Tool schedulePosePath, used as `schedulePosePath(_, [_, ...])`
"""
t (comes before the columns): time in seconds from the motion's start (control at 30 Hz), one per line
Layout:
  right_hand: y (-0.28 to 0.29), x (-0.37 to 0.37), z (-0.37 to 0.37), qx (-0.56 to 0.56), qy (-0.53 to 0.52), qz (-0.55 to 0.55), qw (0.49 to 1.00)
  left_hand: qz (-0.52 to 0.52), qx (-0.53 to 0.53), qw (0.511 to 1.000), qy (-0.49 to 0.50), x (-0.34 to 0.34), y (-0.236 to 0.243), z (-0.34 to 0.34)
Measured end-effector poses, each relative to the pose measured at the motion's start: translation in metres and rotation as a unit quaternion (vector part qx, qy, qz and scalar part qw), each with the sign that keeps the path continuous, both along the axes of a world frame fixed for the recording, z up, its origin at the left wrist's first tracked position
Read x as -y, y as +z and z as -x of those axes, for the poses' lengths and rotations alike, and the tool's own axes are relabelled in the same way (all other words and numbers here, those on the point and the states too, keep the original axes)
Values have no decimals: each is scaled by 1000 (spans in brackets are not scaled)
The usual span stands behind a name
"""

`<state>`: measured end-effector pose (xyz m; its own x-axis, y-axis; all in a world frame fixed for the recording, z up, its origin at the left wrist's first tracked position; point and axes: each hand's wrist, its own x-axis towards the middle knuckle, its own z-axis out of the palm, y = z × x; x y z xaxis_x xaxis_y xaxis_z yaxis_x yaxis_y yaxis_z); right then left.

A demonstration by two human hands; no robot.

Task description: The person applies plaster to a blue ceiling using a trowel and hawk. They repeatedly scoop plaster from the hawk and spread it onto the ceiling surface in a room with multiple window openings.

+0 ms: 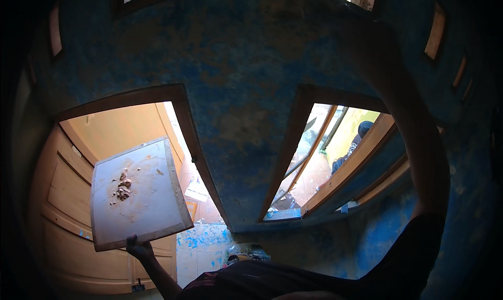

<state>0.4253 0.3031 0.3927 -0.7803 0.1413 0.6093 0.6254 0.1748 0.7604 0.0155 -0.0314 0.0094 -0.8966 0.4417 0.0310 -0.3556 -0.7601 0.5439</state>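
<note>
My left hand grips the lower edge of a square white board with a worn brown rim. A few brownish lumps of a paste-like material sit near the board's middle, with thin smears and crumbs around them. My right arm is raised high on the right. At its upper end, my right hand is close to the blotchy dark blue wall, below a small upper opening. Deep shadow hides its fingers and anything in them.
A wooden door stands open behind the board, at a lit doorway. Right of it is a wood-framed window opening; a person is partly visible beyond it. Blue flakes litter the floor, near a clear plastic-looking item.
</note>
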Motion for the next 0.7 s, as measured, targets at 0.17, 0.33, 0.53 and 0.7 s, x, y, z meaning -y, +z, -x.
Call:
schedulePosePath(0.17, [-2,-12,-13,-47,-8,127,991,-2,19,1000,13,1,4,-2])
schedulePosePath(0.33, [-4,-15,-73,-98,-27,122,987,14,39,999,23,2,7,-5])
schedulePosePath(0.53, [12,-11,-56,-66,-22,91,993,47,35,998,30,4,-8,0])
schedulePosePath(0.7, [32,-23,-13,99,17,-84,991,30,8,998,45,-7,5,-9])
